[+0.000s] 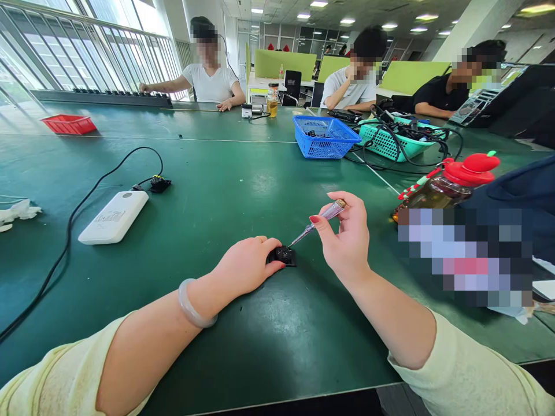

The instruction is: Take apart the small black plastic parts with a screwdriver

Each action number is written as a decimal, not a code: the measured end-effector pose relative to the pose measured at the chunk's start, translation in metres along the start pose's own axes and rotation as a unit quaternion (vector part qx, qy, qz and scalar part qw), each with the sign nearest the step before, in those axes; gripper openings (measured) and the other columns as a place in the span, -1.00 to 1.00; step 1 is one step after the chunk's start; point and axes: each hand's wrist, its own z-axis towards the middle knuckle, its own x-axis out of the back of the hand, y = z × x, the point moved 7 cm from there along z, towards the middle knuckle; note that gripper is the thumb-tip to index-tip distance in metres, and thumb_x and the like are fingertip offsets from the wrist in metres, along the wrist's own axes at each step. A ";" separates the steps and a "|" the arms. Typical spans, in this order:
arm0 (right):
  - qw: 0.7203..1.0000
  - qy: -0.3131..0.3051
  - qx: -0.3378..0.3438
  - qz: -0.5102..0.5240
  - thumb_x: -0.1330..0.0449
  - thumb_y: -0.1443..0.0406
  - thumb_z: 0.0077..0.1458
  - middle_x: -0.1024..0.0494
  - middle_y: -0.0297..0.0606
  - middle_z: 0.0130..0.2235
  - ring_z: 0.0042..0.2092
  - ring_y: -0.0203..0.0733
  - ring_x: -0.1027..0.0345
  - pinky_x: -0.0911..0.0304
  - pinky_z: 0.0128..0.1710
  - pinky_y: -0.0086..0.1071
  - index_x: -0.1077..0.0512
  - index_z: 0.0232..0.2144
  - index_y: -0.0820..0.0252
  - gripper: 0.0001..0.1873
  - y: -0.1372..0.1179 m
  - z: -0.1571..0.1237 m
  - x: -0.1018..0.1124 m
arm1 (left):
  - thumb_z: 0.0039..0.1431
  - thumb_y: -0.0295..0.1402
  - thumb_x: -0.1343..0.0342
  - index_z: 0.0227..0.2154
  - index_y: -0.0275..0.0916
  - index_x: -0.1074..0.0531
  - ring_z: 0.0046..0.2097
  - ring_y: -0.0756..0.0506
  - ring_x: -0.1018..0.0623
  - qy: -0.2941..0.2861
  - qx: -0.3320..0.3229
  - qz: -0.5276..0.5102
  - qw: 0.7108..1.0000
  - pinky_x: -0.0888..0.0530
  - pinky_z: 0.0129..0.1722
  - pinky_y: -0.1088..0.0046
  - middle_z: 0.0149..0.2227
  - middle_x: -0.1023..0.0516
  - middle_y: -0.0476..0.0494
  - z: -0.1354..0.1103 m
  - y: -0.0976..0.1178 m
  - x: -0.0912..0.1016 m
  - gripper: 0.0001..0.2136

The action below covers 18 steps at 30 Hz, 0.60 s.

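Note:
Pinched between the thumb and fingers of my left hand (245,264) is a small black electronic part (285,256), resting on the green table. My right hand (347,237) grips a screwdriver (329,211) with a clear, purplish handle. Its shaft slants down to the left, and the tip is at the upper edge of the black part; whether it sits in a screw is too small to tell. My left fingertips hide the part's left end.
A white power bank (115,218) with a black cable (71,231) lies left. Ahead stand a blue basket (325,141), a teal basket (384,141) of cables and a red tray (69,123). A red-capped bottle (446,188) is at right. Several people sit across the table (208,173).

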 end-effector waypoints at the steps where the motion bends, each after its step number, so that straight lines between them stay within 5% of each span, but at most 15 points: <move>1: 1.000 -0.001 -0.001 0.003 -0.31 0.09 0.18 -0.47 -0.35 -0.25 -0.30 -0.23 -0.43 -0.41 -0.15 -0.18 -0.31 -0.02 -0.01 -0.61 -0.001 0.000 0.000 | 0.36 -0.12 -0.08 0.08 -0.13 -0.47 -0.08 -0.25 -0.60 0.000 -0.001 0.001 1.000 -0.48 -0.08 0.23 -0.13 -0.60 -0.16 0.000 0.000 0.000 -0.66; 11: 0.989 -0.007 -0.088 0.120 -0.35 0.25 0.09 -0.52 -0.48 -0.33 -0.34 -0.23 -0.54 -0.52 -0.17 -0.17 -0.29 -0.03 -0.06 -0.56 0.011 0.002 -0.007 | 0.35 -0.13 -0.09 0.07 -0.13 -0.48 -0.11 -0.24 -0.59 0.002 -0.002 0.002 1.000 -0.48 -0.11 0.23 -0.14 -0.60 -0.15 0.000 0.000 0.000 -0.67; 18: 0.962 -0.007 -0.231 0.144 -0.41 0.15 -0.08 -0.48 -0.53 -0.42 -0.41 -0.24 -0.51 -0.54 -0.20 -0.16 -0.33 -0.14 -0.01 -0.53 0.046 0.008 -0.009 | 0.35 -0.13 -0.08 0.05 -0.13 -0.49 -0.13 -0.24 -0.59 0.002 -0.004 -0.002 1.000 -0.48 -0.13 0.23 -0.15 -0.60 -0.14 0.000 0.000 -0.001 -0.69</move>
